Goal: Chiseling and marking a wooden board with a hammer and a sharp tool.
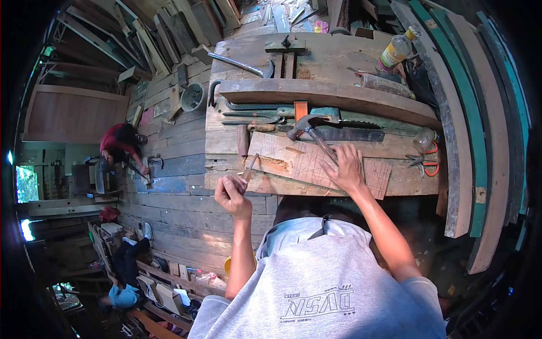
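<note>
My left hand [232,191] is closed around a chisel [252,167], its narrow blade tilted up over the left end of a pale board [322,165]. Pencil lines cross this board, and a rough recess [274,165] with wood crumbs is cut into it. My right hand [345,168] lies over the board with its fingers around the handle of a claw hammer [305,129]. The hammer's head points away from me, above the board's far edge. Beside the board's left end lies a tool with a round wooden handle [243,139].
Behind the board lie a handsaw [358,134], pliers [254,118] and a thick beam [327,96]. Orange-handled scissors [424,164] and a bottle [397,52] are on the right. Long planks [460,118] flank the bench. A person in red [121,141] crouches at left; another sits lower left.
</note>
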`<state>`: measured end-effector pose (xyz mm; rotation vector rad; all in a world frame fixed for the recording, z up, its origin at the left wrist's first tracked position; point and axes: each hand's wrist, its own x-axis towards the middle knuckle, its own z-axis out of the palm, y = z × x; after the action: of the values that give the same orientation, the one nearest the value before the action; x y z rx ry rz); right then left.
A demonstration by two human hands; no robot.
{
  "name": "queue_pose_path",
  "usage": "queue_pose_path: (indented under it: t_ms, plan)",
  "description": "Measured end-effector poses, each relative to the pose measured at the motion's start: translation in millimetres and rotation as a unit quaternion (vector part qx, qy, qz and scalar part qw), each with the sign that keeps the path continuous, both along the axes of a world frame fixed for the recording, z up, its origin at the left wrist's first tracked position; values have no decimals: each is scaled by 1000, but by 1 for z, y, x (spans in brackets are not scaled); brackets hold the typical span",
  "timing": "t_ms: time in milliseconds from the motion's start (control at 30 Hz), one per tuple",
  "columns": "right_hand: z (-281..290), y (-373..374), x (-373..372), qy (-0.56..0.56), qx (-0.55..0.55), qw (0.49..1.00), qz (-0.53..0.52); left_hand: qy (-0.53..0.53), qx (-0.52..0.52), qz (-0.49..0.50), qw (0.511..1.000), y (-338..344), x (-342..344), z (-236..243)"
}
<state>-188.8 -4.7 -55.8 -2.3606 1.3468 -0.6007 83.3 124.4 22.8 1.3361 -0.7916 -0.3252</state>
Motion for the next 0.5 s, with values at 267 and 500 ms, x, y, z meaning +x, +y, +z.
queue_pose_path:
  t_ms: [267, 500]
  plan:
    - [13, 6, -5, 5, 53, 998, -22, -50, 54, 47, 996, -77, 3, 28]
    - [12, 0, -7, -111, 286, 952, 10, -186, 31, 46, 981, -110, -54, 10]
